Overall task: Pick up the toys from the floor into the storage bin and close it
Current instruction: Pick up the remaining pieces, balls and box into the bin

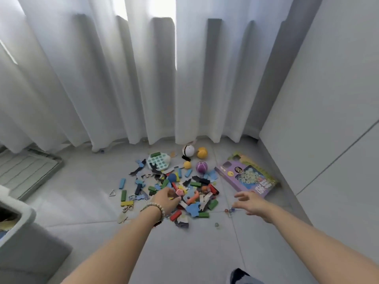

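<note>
Surface: pale grey tiled floor [82,212]. White pleated curtains [102,78] hang to the floor along the far side. White wall panels [328,99] close the right side.

Task items: the toy pile [196,189] lies on the floor at centre, made up of coloured blocks, foam puzzle pieces and small figures.
- Beyond the pile, near the curtain hem: a white ball with a black band [188,150], a yellow ball [202,152], a purple ball [201,167] and a mint bubble board [159,160].
- Right of the pile: a purple boxed game [246,177], lying flat beside the wall panels.
- Near side, right of the pile: several marbles [229,210], loose on the tile.
- Left of the pile: a metal triangle [112,193], set apart.

The storage bin [24,210] stands at the lower left edge, well apart from the pile. Its top is open and only one corner is in view. A flat ribbed grey panel [26,173] lies on the floor behind it.

Left hand [167,200]: arm extended, beaded bracelet [155,208] on the wrist, palm down on the pile. The fingers curl down into the pieces. Whether the grip has closed on any piece cannot be told.

Right hand [251,203]: arm extended, palm down, between the marbles and the boxed game. The grip is apart, with the fingers spread and nothing held.
</note>
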Available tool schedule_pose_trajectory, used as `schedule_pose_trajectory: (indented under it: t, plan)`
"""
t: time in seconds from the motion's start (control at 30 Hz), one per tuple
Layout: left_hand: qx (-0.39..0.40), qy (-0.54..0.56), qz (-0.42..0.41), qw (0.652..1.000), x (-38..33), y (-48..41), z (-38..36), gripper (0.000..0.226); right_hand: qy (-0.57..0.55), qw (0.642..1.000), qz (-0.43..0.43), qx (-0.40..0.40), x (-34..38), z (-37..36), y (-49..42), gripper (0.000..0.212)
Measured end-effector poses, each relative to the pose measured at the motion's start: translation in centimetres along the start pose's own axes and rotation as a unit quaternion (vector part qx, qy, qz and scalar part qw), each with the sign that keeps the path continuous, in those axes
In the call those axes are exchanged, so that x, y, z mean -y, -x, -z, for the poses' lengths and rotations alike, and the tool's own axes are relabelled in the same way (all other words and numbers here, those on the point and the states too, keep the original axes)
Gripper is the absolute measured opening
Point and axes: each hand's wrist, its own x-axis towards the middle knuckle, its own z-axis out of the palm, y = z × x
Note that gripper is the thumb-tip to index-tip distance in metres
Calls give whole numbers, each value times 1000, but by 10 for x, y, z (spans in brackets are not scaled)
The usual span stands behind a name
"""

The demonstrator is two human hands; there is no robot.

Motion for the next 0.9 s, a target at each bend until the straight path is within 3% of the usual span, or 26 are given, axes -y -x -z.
schedule_pose_trajectory:
  t: [0.1, 0.23, 0.57, 0.9]
  plan:
    - [21, -4, -13, 1000, -2, -27, -40, 30, 8, 1000, 11, -11, -27, 3, -32, 48]
    - [57, -45, -36, 997, -2, -55, -87, 41, 15, 999, 30, -35, -61, 4, -73, 46]
    - [138, -139, -87, 977, 11, -107, -172, 43, 106, 991, 60, -51, -113, -28, -148, 56]
    - [129, -160, -104, 973, 29, -130, -220, 24, 137, 980, 98, -102, -136, -41, -185, 29]
